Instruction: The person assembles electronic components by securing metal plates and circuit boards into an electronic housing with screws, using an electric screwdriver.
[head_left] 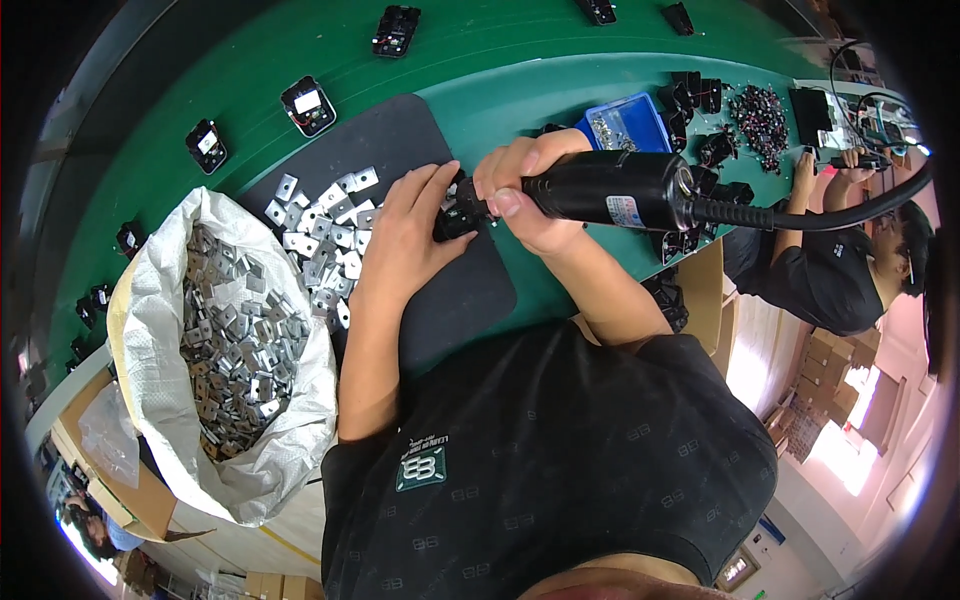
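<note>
My right hand [535, 195] is wrapped round the front of a black corded electric screwdriver [615, 188], which lies nearly level with its tip toward the left. Its tip meets a small black plastic housing [457, 222], partly covered by fingers. My left hand [408, 230] grips that housing from its left side, thumb below and fingers above. Both hands are over a dark grey mat [480, 290]. Close to the left hand, a loose pile of small silver metal plates with holes [325, 235] covers the mat's left part. The screwdriver's bit is hidden.
A white woven sack [160, 380] full of similar plates stands at left. Beyond the hands are a blue screw bin [650, 125], black housings [700, 92] and a small-parts heap [758, 125]. Several housings [308, 105] rest on the green surface. A co-worker [830, 270] works at right; the cord [850, 215] trails there.
</note>
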